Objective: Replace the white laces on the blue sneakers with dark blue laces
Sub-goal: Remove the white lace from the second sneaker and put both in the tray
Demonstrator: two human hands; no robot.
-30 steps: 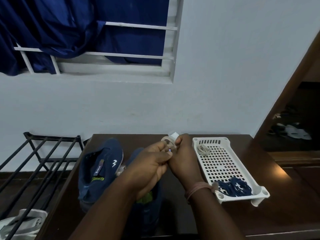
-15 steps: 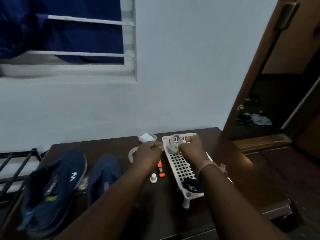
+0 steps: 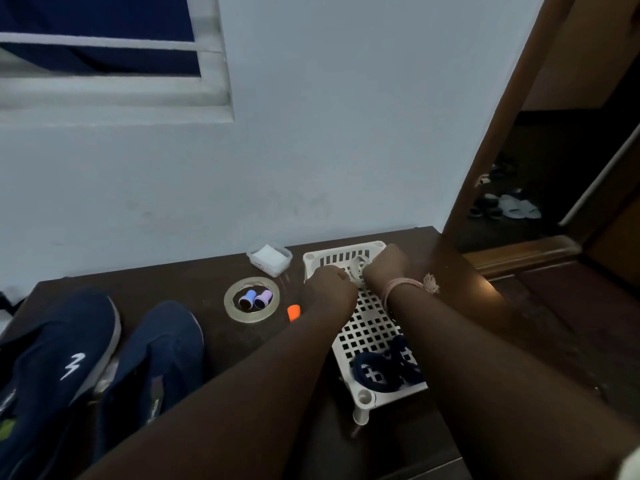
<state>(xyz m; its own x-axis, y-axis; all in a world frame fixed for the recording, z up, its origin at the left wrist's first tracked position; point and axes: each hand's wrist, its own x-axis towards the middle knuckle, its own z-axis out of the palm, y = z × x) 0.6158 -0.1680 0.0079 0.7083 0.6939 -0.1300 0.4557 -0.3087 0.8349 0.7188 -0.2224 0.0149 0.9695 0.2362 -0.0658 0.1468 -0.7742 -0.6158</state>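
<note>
Two blue sneakers lie at the left of the dark wooden table, with no laces showing. My left hand and my right hand meet over the far end of the white perforated tray. Between them they hold a coiled white lace just above the tray. Dark blue laces lie bundled at the tray's near end, partly hidden by my right forearm.
A roll of clear tape holds two small thread spools. An orange marker cap lies beside my left wrist. A small clear box sits by the wall. A doorway with sandals opens at the right.
The view has swung right, off the sneakers and onto the tray. Both hands have carried the coiled white lace from above the sneakers to the tray's far end.
</note>
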